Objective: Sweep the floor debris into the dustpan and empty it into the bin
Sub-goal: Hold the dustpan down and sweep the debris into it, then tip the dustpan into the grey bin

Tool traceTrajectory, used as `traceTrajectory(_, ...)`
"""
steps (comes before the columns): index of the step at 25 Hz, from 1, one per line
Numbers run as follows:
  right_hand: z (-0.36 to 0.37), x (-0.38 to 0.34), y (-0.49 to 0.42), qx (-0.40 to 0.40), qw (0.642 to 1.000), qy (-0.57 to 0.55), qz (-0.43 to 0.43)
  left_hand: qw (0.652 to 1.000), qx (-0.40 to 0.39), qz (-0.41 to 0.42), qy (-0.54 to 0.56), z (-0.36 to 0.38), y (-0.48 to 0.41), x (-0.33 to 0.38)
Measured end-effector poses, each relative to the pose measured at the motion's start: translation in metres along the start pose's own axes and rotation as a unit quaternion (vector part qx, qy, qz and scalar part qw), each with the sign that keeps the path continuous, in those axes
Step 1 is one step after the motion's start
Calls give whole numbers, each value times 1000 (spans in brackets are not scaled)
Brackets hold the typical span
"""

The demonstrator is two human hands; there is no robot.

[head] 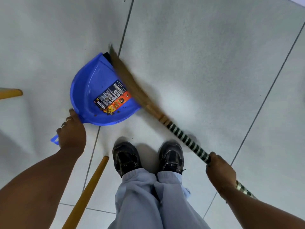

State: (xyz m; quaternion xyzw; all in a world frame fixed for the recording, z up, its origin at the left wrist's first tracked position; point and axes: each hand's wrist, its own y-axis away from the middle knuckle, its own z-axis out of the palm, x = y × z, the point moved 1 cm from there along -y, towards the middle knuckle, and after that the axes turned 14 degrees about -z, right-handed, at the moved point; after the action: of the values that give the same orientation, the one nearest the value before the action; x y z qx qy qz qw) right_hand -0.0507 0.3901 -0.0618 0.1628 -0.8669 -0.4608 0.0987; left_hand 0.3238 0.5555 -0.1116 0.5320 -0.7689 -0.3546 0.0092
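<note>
**Broom at the pan's mouth, crumbs inside**

I see the blue plastic dustpan (92, 90) lying flat on the pale tiled floor (206, 63), mouth toward the broom. A sticker (112, 96) inside it carries dense small print I can't make out; on its orange band I read "DUST" and what looks like "Gala", upside down to me. Brown debris (110, 113) sits scattered in the pan near the sticker's edge.

My left hand (71, 134) is clenched around the pan's handle, which is mostly hidden beneath it. My right hand (220, 172) grasps the broom (132, 86) by its black-and-silver striped grip; the straw-coloured bristles are motion-blurred, lying along the pan's open edge.

Two yellow poles (87, 192) are cut off by the frame. Dark shoes (126, 157) and grey trousers (142, 199) stand below.
</note>
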Motion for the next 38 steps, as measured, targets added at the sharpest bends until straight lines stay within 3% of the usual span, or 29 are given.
traceTrajectory(4,4,-18,31,32,998,-30,-39,998,-38,-17,39,-11,21,6)
traceTrajectory(7,-12,-39,52,85,986,-146,-5,985,-91,-58,133,-39,58,18)
traceTrajectory(10,-50,-56,77,152,952,-266,-22,966,-131,-90,204,-86,101,30)
traceTrajectory(15,-127,-49,111,189,957,-217,-19,956,-156,-95,229,-162,164,50)
traceTrajectory(22,-235,39,126,192,940,-281,35,970,-101,-2,221,-272,250,149)
traceTrajectory(27,-264,155,97,171,934,-311,43,971,-83,58,216,-293,320,278)
traceTrajectory(30,-269,230,101,117,944,-306,48,971,-83,69,212,-293,368,338)
traceTrajectory(32,-269,290,112,65,949,-301,66,973,-82,112,183,-295,402,373)
traceTrajectory(34,-266,339,126,11,951,-297,85,963,-79,213,145,-301,434,407)
traceTrajectory(38,-262,384,140,-39,947,-314,65,889,-154,430,25,-323,467,498)
